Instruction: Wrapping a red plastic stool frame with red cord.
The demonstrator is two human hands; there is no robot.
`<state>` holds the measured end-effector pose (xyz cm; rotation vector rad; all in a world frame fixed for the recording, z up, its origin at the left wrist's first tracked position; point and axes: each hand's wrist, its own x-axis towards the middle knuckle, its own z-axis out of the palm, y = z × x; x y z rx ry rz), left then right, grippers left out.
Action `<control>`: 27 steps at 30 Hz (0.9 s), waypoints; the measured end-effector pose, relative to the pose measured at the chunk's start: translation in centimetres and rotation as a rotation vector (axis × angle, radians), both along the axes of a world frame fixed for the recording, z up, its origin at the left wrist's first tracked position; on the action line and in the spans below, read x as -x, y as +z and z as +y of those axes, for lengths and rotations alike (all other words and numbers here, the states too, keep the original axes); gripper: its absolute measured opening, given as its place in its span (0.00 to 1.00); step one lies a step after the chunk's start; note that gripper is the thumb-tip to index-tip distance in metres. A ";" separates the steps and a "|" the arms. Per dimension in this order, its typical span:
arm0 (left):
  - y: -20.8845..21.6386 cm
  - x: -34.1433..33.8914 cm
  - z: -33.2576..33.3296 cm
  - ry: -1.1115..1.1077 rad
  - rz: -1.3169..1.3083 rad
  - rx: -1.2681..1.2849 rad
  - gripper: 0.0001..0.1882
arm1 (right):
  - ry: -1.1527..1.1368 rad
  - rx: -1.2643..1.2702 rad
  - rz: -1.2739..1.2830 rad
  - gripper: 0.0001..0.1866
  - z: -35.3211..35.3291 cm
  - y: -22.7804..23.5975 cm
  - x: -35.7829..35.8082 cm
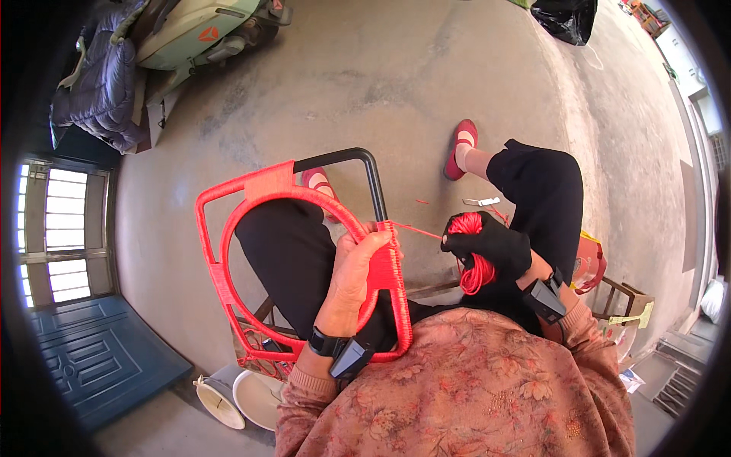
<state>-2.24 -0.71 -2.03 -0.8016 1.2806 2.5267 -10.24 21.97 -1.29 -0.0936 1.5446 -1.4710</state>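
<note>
A rounded square metal frame (222, 283) with a ring inside it rests across my lap, mostly wrapped in red cord. One corner of it is still bare black tube (370, 169). My left hand (352, 276) is closed around the right side of the frame, where the ring meets the side bar. In a black fingerless glove, my right hand (495, 247) grips a looped bundle of red cord (477, 276). A taut strand (417, 230) runs from that bundle to the frame's side bar, at the edge of the bare tube.
A white-handled cutter (481, 202) lies on the floor beyond my right hand. A scooter (199, 42) with a purple quilted cover (99, 95) stands far left, above a blue door (110, 354). White buckets (257, 397) are near left. A black bag (565, 19) lies far right.
</note>
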 end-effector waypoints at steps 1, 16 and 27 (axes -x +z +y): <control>-0.1 0.0 -0.1 -0.030 0.003 0.007 0.05 | -0.031 -0.007 -0.015 0.10 0.0 0.0 -0.2; 0.8 0.8 0.2 -0.035 0.105 0.053 0.08 | 0.166 0.138 0.209 0.08 2.5 2.2 -4.3; 1.0 0.3 0.0 0.049 0.095 0.012 0.08 | -1.131 0.427 0.071 0.15 8.9 4.1 -3.1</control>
